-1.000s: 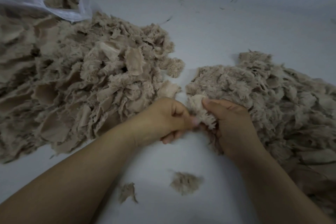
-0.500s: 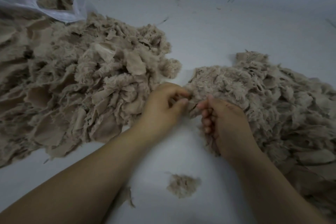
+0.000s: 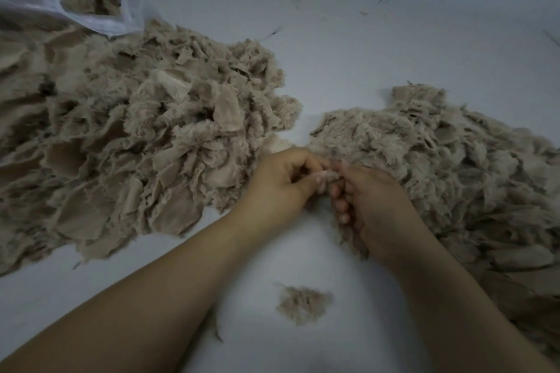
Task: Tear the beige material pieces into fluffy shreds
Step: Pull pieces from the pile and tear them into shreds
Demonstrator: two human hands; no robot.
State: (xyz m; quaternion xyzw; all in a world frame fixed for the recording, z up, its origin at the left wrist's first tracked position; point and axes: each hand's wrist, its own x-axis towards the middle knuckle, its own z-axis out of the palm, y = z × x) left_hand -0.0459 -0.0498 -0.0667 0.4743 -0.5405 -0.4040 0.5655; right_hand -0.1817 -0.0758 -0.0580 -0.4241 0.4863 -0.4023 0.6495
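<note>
Two heaps of beige material lie on a white surface. The left pile holds flat torn pieces mixed with fluff. The right pile is fluffier. My left hand and my right hand meet in the gap between the heaps, at the near edge of the right pile. Both pinch one small beige piece between their fingertips. More material sits under my right palm, mostly hidden.
A small loose tuft lies on the surface near me, between my forearms. A clear plastic bag with beige material inside sits at the far left behind the left pile.
Both hands shifted slightly away from me toward the right pile's edge and drew close together; the fluffy piece once held up in my right fingers is now a small bit pinched between both hands.
</note>
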